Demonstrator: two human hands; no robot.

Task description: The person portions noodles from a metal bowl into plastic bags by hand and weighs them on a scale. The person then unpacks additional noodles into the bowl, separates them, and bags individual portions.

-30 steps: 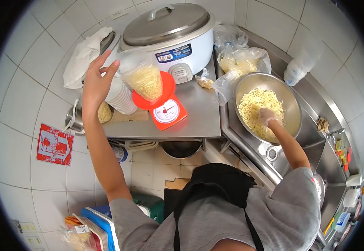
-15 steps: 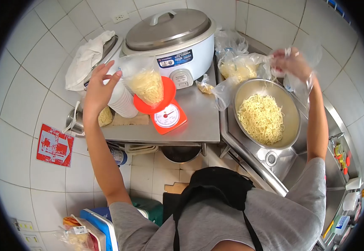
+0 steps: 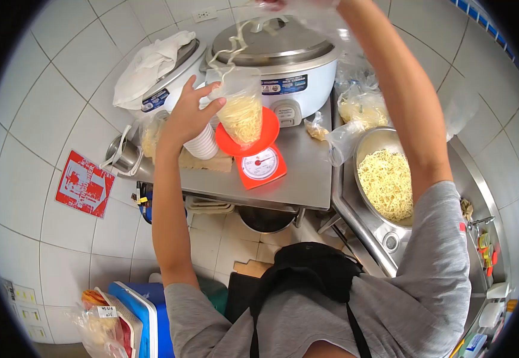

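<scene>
A clear plastic bag of yellow noodles [image 3: 241, 116] stands upright on the red dish [image 3: 229, 145] of a kitchen scale [image 3: 260, 166]. My left hand [image 3: 189, 116] is beside the bag's mouth, thumb and fingers apart; whether a fingertip touches the plastic I cannot tell. At the top edge, partly cut off, my right hand [image 3: 274, 5] is raised with clear plastic around it. A few noodle strands [image 3: 235, 45] dangle below it toward the bag's opening. More noodles lie in a large metal bowl [image 3: 385, 185] at the sink, partly hidden by my right arm.
Behind the scale stands a large rice cooker [image 3: 307, 83]; another, with a white cloth [image 3: 155, 68] on it, is to its left. Stacked white cups [image 3: 202, 143] stand left of the scale. Bagged noodles [image 3: 364, 110] lie behind the bowl. The steel table's edge [image 3: 259, 201] faces me.
My right hand has swung up and left from above the bowl, with noodle strands now hanging over the bag. My left hand has come closer to the bag's mouth. The view has shifted slightly.
</scene>
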